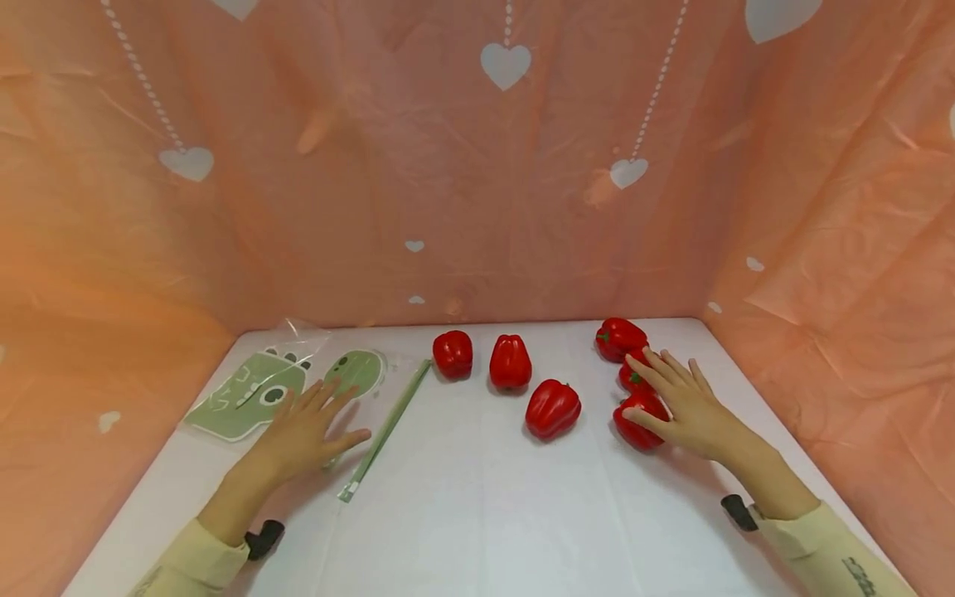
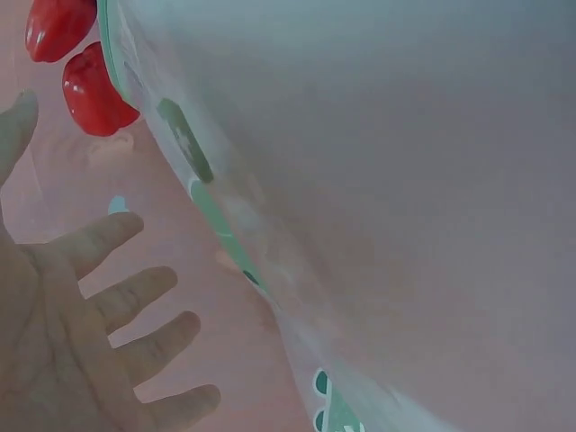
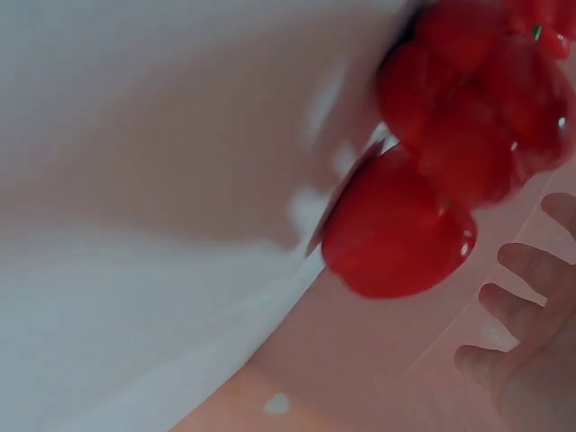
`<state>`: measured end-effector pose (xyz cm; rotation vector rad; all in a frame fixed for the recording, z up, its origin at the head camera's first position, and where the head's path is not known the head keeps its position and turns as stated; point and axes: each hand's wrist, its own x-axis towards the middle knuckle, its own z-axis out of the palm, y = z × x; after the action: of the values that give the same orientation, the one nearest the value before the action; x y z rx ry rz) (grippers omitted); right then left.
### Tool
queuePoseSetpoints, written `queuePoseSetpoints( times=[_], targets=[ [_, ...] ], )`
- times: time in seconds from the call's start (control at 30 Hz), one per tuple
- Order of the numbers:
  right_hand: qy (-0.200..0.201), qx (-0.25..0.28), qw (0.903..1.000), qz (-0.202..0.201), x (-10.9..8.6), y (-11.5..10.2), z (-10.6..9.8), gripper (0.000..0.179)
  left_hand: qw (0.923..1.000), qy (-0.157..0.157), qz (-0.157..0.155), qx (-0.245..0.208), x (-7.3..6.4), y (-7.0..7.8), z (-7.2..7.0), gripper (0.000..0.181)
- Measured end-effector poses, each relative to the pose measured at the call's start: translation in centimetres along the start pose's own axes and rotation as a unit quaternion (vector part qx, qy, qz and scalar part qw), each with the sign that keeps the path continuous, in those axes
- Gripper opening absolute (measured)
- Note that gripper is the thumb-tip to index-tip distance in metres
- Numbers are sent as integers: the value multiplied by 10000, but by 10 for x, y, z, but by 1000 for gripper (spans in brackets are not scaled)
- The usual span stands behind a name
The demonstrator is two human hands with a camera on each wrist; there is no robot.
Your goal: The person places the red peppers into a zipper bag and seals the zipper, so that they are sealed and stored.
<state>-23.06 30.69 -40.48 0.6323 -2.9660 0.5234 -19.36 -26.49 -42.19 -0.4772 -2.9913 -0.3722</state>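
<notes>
My left hand [image 1: 297, 435] hovers with spread, straight fingers over a clear zip bag [image 1: 395, 373] printed with a green dinosaur face [image 1: 242, 398]. The bag lies flat at the left, its green slider strip [image 1: 388, 431] slanting along its right edge; part of the print is hidden by the hand. In the left wrist view that palm [image 2: 63, 333] holds nothing. My right hand [image 1: 694, 410] is also spread, overlapping a column of red bell peppers in the head view. The nearest of these is a bell pepper [image 1: 634, 427]; the farthest, another pepper [image 1: 621, 338], lies at the back.
Between the hands lie three more red bell peppers: one at the back [image 1: 453, 355], one beside it [image 1: 511, 363] and one closer [image 1: 553, 410]. A white-covered table [image 1: 477, 514] carries everything. Orange cloth [image 1: 477, 199] with white hearts encloses the back and both sides.
</notes>
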Motion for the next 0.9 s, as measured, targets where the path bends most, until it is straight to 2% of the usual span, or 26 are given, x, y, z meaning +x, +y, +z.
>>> queuePoseSetpoints(
  times=[0.4,0.9],
  targets=[
    [99,15,9987,-490,12,-25,12,89,9997,-22,220,118,11,9,7,78],
    [-85,47,9956,-933,30,-44,27,86,9988,-310,309,210,24,27,10,80]
  ],
)
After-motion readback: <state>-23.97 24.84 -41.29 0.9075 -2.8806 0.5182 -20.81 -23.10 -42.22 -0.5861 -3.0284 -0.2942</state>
